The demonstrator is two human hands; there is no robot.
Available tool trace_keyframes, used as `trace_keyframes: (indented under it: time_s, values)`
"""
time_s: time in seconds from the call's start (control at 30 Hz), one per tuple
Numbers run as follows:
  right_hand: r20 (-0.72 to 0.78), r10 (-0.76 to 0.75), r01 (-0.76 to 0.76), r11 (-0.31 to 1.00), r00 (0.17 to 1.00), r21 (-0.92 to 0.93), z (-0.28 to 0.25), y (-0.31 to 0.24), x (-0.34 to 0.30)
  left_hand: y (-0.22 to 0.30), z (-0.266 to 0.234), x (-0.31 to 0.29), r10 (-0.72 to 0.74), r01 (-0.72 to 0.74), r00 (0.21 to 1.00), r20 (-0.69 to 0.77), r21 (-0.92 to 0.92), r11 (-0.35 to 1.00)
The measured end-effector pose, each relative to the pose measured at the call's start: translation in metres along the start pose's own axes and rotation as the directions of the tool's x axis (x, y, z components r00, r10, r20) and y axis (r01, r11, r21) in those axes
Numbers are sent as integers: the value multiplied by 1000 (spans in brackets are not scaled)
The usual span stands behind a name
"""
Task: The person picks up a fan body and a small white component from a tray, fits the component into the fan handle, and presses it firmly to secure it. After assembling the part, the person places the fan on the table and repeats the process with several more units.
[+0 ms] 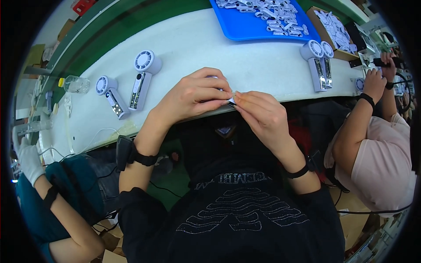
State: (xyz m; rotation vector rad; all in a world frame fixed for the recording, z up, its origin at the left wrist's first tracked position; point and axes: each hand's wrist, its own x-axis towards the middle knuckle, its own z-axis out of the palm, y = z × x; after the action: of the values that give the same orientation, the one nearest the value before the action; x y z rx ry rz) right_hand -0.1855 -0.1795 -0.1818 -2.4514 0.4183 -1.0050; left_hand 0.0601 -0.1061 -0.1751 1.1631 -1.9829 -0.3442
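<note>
White and long, the smooth-topped worktable (184, 50) spread wide. At its near edge, the bare left hand (196, 95) and bare right hand (264, 113), both curled nearly closed, pinched 1 small white-and-black piece (231, 101) between them. A slackened pinch risked dropping it past the worktable. Both hands hid most of its outline.

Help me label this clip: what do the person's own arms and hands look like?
The left hand and right hand wear no gloves. The black sleeves leave the forearms bare. Each forearm carries a black strap with a dark box on its outer side.
</note>
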Motion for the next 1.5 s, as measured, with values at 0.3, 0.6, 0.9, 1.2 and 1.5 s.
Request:
trace_keyframes:
  time_s: [0.3,0.6,0.9,1.2,1.5]
  values:
    - [-61,181,-181,983,982,13,11,-16,-11,-6,8,-5,-36,32,996,-78,-46,998]
    - [-114,53,-48,998,992,51,21,2,-24,-3,9,-5,99,-92,993,-67,100,991]
    - [-114,81,-76,996,990,45,21,5,-26,-5,11,-5,59,-50,997,-52,150,987]
    - [-79,151,-154,988,985,-25,13,2,-23,-5,18,-1,-3,12,995,-98,90,996]
    - [129,430,-447,876,894,180,1,-20,16,2,20,-19,-26,38,973,-230,51,998]
